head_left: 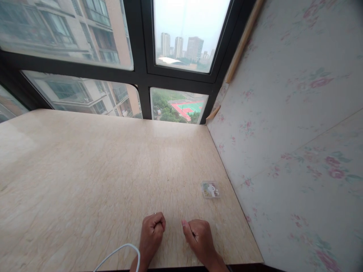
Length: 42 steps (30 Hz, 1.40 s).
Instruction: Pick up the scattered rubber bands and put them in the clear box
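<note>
My left hand (153, 228) rests near the front of the beige marble-patterned sill (93, 177), curled into a fist. A tiny pale spot shows on its upper edge, too small to name. A short gap to the right, my right hand (200, 236) is also closed, its thumb along the curled fingers. Nothing sticks out of either fist. Beyond my right hand, apart from it, lies a small clear plastic box (210, 189) with small coloured pieces and a white shape inside; I cannot make out what they are.
A white cable (124, 245) loops beside my left wrist. Flowered wallpaper covers the wall (283, 151) bordering the sill on the right. Dark window frames (144, 75) stand along the back, with a strip of loose, peeling edge (213, 114) at the corner.
</note>
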### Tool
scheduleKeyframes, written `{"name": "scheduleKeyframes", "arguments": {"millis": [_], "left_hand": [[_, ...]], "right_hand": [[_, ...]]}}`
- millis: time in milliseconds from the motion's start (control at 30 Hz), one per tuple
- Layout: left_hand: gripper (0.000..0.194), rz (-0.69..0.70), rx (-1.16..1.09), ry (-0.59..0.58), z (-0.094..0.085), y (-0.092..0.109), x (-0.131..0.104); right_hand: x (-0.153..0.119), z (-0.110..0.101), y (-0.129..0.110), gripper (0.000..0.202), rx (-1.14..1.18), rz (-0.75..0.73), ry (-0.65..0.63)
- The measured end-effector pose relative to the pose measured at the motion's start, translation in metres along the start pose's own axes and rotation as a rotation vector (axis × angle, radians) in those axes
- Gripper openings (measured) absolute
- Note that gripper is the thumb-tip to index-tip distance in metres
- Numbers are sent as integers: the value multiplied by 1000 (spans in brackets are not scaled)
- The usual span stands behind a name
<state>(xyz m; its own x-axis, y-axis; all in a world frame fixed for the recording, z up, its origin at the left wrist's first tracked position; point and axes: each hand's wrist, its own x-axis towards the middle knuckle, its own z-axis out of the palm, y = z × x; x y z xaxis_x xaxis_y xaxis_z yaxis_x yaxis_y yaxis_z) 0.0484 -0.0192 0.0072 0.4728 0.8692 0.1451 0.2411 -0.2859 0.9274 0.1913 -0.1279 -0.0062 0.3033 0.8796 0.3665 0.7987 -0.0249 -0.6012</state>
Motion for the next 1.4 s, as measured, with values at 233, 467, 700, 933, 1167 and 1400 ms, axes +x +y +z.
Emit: {"name": "scheduleKeyframes", "arguments": {"millis": [233, 467, 700, 933, 1167, 1400], "left_hand": [[18, 40, 18, 18, -1, 1, 2], [19, 4, -6, 48, 1, -5, 6], [19, -44, 31, -27, -2, 2, 6], [18, -57, 43, -58, -2, 8, 6], [19, -38, 49, -60, -2, 7, 3], [20, -18, 57, -76, -3, 6, 2]], "right_hand": [[0, 1, 0, 52, -1, 5, -16], [3, -2, 0, 53, 18, 32, -63], [6, -9, -4, 56, 74, 72, -113], [9, -34, 1, 53, 336, 173, -282], [34, -90, 40, 21, 78, 88, -66], [66, -111, 97, 73, -258, -38, -310]]}}
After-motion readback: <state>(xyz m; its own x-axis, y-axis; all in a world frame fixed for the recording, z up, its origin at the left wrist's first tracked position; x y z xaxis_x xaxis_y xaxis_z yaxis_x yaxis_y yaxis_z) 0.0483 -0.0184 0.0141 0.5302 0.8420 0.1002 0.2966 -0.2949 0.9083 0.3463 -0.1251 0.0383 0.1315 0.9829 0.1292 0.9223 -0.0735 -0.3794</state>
